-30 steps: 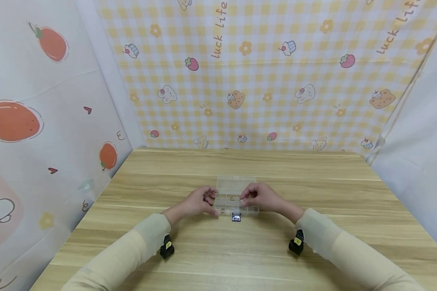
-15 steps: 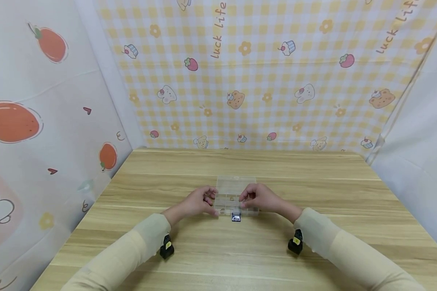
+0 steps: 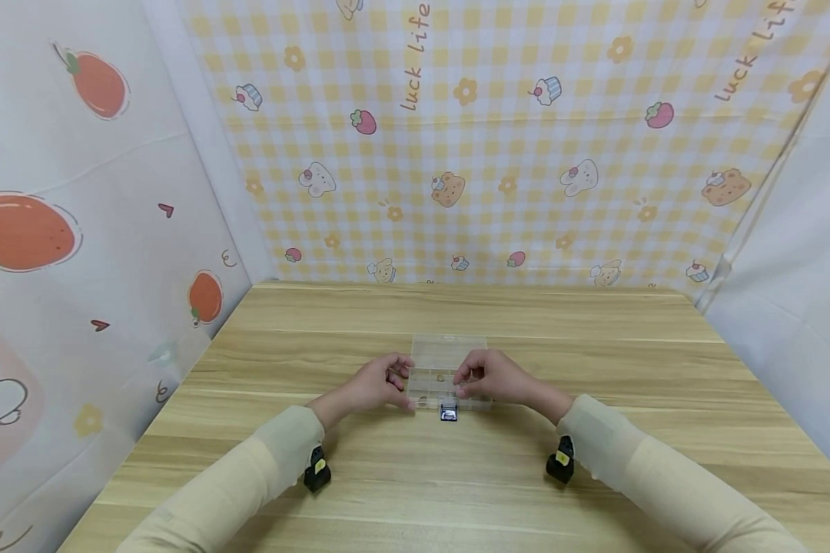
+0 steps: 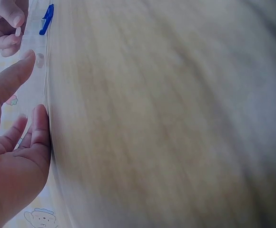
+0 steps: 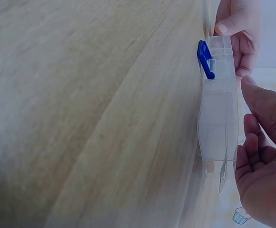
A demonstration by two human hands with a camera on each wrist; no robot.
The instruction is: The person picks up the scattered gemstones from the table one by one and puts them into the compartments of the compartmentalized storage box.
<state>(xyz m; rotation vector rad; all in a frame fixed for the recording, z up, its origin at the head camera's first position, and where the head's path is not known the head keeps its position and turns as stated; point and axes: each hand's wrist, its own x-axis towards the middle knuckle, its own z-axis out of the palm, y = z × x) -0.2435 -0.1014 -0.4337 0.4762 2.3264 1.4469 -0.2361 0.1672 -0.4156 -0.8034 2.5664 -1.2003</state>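
A clear plastic pill box [image 3: 420, 378] with compartments lies on the table, its lid [image 3: 446, 351] folded back and its blue latch [image 3: 449, 412] hanging at the front. My left hand [image 3: 380, 382] holds the box's left end, thumb at the front corner and fingers at the back. Above the right part of the box, my right hand [image 3: 494, 375] pinches a small white pill [image 4: 18, 31] between thumb and finger. The right wrist view hides that pill. Small pale pieces lie inside the box, one of them a pale piece [image 4: 40, 60] near the left thumb.
The wooden table [image 3: 415, 484] runs to a checked cloth [image 3: 512, 207] behind it. A printed cloth [image 3: 131, 253] hangs on the left and a white one [image 3: 795, 307] on the right. Black wrist cameras hang under both sleeves.
My right hand has shifted very slightly and stays over the box. My left hand and the box look unmoved.
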